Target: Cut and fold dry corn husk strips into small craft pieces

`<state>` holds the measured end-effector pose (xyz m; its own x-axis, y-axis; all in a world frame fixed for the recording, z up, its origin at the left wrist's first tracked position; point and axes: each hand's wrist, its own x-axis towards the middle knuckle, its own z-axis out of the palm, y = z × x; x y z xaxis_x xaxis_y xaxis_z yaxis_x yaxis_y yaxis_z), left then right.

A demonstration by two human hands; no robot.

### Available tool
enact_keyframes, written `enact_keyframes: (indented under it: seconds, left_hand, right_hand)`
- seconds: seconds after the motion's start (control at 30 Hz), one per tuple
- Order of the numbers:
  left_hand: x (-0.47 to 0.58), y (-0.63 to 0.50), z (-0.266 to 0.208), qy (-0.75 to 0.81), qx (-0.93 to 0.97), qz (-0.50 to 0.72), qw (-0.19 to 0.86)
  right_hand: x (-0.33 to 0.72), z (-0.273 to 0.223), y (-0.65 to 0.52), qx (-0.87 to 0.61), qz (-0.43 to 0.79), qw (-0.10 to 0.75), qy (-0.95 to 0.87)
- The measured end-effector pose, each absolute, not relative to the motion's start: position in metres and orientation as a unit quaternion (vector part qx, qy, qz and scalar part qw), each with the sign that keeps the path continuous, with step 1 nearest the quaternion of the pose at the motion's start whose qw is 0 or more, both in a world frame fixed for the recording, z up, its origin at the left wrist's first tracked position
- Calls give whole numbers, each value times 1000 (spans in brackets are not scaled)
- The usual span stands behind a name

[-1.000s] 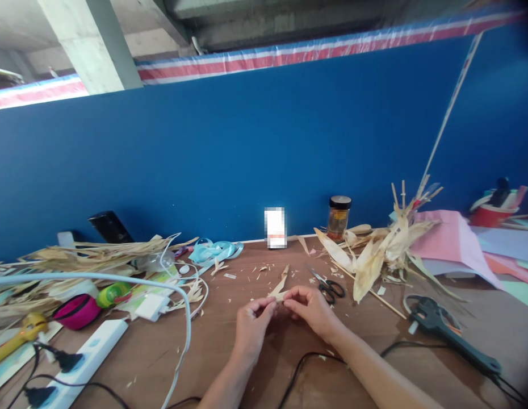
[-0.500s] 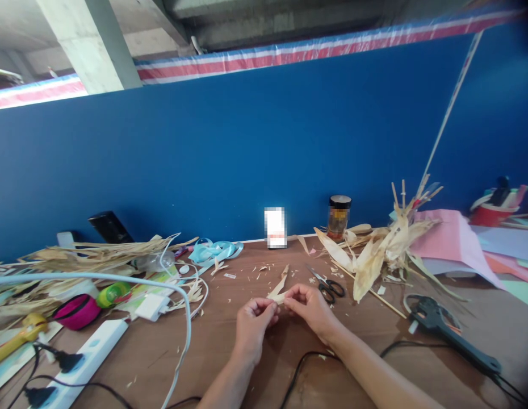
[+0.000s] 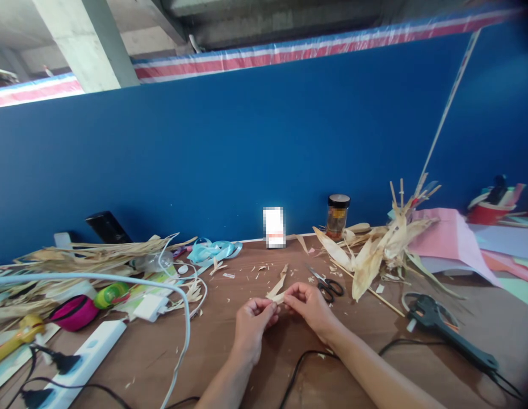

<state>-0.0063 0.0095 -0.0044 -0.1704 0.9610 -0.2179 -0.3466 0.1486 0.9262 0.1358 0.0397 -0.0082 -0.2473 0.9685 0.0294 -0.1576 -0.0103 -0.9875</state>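
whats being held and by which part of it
A pale, thin strip of dried husk, pinched at its near side by left grip and right grip; exact spots are hidden.

Brown table [image 3: 217, 321], scissors [image 3: 324, 282] (black-handled), white power strip [image 3: 92, 356]

**Soft light, smeared right edge**

You have even, moderate light over the flat brown tabletop [image 3: 208, 335]. The upright white rectangular screen [image 3: 274, 224] glares, pixelated. At far right, the smooth blue partition panel [image 3: 505, 85] blurs into a darkened corner.

A pale husk strip [image 3: 278, 297] is pinched, apparently bent
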Motion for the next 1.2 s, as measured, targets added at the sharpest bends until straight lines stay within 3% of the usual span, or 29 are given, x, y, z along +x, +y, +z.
enact_keyframes:
  seconds: [0.37,1.2]
  left_hand:
    - [-5,9,-1,505,298,579,566]
    - [-3,10,1,497,278,566,596]
  right_hand:
    - [137,-4,39,-397,533,484,-570]
    - [137,-5,40,-402,532,482,-568]
